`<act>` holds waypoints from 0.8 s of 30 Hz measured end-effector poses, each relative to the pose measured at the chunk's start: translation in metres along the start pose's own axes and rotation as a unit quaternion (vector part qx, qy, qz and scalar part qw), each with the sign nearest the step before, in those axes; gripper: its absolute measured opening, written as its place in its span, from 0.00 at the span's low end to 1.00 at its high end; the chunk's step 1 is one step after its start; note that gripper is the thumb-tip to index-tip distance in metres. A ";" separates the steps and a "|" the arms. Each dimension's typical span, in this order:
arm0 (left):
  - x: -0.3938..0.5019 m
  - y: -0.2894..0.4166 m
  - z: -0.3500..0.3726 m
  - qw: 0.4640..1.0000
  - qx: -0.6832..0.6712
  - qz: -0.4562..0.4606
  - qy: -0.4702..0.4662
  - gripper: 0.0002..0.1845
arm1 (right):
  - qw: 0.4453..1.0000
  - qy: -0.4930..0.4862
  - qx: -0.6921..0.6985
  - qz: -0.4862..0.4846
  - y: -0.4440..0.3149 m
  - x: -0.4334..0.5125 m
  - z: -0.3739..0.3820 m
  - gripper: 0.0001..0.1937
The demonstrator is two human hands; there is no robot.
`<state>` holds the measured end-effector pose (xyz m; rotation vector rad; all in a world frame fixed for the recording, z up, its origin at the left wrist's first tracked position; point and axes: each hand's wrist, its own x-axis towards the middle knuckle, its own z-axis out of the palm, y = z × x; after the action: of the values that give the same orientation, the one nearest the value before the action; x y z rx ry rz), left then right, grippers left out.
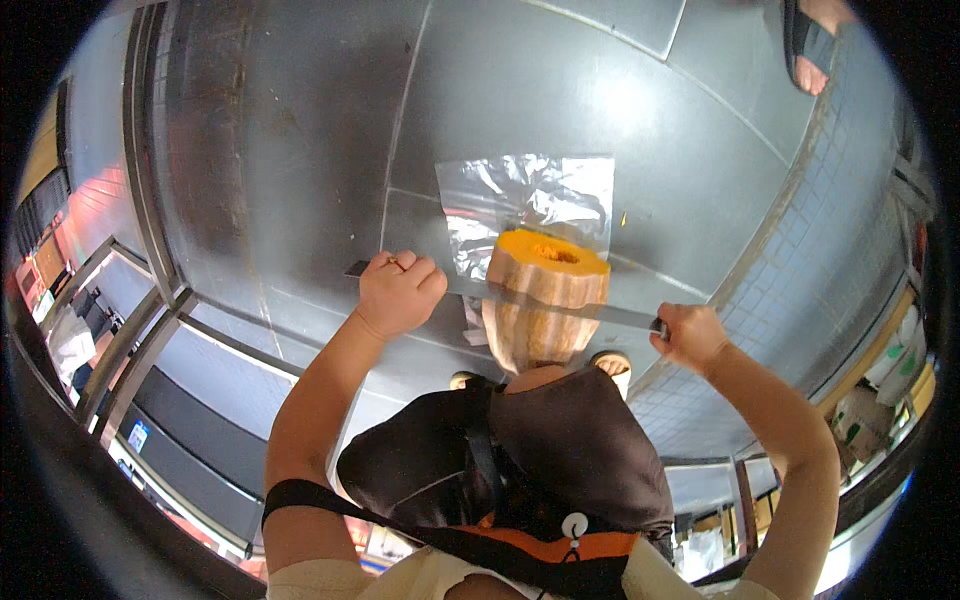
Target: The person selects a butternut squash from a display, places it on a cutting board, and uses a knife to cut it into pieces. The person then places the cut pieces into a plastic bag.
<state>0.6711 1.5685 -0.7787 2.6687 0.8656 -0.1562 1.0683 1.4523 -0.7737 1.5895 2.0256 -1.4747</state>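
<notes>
A large ribbed pumpkin (541,330) is in front of my lap, its cut end showing orange flesh and a seed hollow. A long metal blade (551,302) crosses its tan side below the cut face. Whether the edge is in the rind or only against it cannot be told. My right hand (690,335) grips the handle end, mostly covering it. Over the blade's other end my left hand (401,295) is closed, with the squared tip sticking out beyond it. Beneath and behind the pumpkin lies a shiny clear plastic sheet (529,199).
Grey tiles (315,150) make up the floor, with a small yellow scrap (623,219) to the right. My sandalled foot (615,366) is beside the pumpkin. Another person's foot (811,75) stands at the upper right. A metal-framed table (202,420) is at left.
</notes>
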 end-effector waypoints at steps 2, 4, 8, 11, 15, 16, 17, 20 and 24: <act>-0.002 -0.003 0.010 0.999 -0.020 -0.016 -0.028 0.08 | 1.000 -0.007 -0.023 0.008 0.002 0.005 0.013 0.11; 0.001 -0.004 0.013 1.000 -0.009 0.007 0.014 0.07 | 0.999 -0.007 -0.042 0.024 0.003 0.009 0.023 0.12; 0.018 -0.005 -0.001 0.999 0.021 0.009 0.044 0.06 | 0.999 0.001 -0.030 0.015 0.007 0.013 0.018 0.12; 0.030 -0.008 -0.011 0.994 0.042 0.022 0.103 0.06 | 0.999 0.013 -0.034 0.008 0.010 0.017 0.003 0.12; 0.038 -0.018 -0.001 0.998 0.028 0.044 0.028 0.07 | 0.999 0.035 -0.016 0.036 0.005 0.022 0.007 0.12; 0.032 -0.015 0.004 0.998 0.014 0.056 0.030 0.08 | 0.999 0.004 -0.011 0.031 0.001 0.021 0.014 0.12; 0.027 -0.013 0.008 0.996 -0.001 0.080 0.047 0.08 | 0.998 -0.045 -0.006 0.031 -0.002 0.018 0.022 0.12; 0.021 -0.014 0.011 1.000 -0.008 0.026 0.012 0.08 | 0.999 0.010 -0.027 0.029 0.003 0.012 0.036 0.12; 0.019 -0.011 0.008 0.999 0.040 -0.002 0.004 0.03 | 0.998 0.059 -0.006 0.007 0.013 0.011 0.044 0.11</act>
<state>0.6798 1.5846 -0.7934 2.7441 0.8849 -0.1836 1.0556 1.4250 -0.8103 1.7214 2.0765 -1.3920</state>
